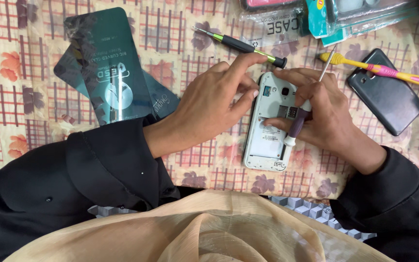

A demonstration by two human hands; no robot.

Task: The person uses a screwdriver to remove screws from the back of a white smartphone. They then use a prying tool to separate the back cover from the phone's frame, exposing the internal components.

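Note:
A white phone with its back cover off lies face down on the patterned cloth. My left hand rests on the phone's upper left edge, fingers bent onto it. My right hand holds the phone's right side and grips a purple-handled screwdriver, its white end pointing down toward the phone's lower part and its metal shaft rising past my fingers.
A black screwdriver with a green band lies just above the hands. A yellow and pink tool and a dark phone back cover lie at right. Dark green flat packets sit at left; plastic packages along the top.

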